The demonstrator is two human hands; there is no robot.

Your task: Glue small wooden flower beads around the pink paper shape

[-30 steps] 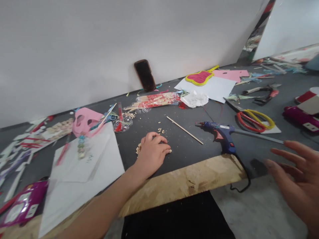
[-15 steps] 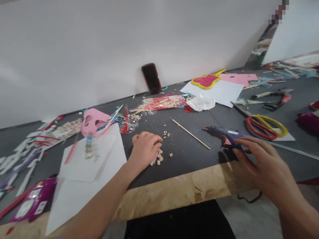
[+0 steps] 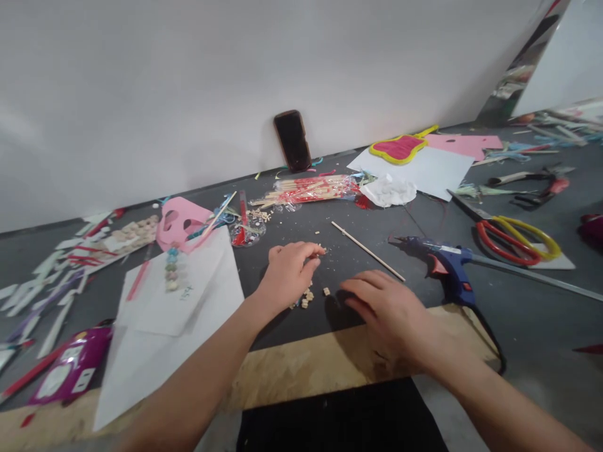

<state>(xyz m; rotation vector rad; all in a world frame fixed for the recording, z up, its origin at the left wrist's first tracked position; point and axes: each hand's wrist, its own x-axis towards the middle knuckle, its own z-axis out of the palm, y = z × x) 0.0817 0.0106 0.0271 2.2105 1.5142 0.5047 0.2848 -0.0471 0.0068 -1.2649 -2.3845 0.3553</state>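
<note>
My left hand (image 3: pixel 288 275) rests on the dark table mat (image 3: pixel 358 220), its fingers curled and pinched together at a few small wooden beads (image 3: pixel 320 250). More loose beads (image 3: pixel 307 295) lie just under and to the right of that hand. My right hand (image 3: pixel 384 306) hovers palm down with its fingers stretched out toward those beads and holds nothing. A thin wooden stick (image 3: pixel 367 251) lies just beyond my right hand. The blue glue gun (image 3: pixel 445 262) lies to its right, untouched.
Red and yellow scissors (image 3: pixel 518 238) and pliers (image 3: pixel 541 185) lie at the right. A phone (image 3: pixel 292 139) leans on the wall. A packet of sticks (image 3: pixel 311 188), a pink mask (image 3: pixel 181 221), white paper sheets (image 3: pixel 174 301) and a purple packet (image 3: pixel 70 373) crowd the left.
My right hand came in from the right, passed over the glue gun and now lies near the beads. My left hand shifted up from the bead heap and pinched its fingers.
</note>
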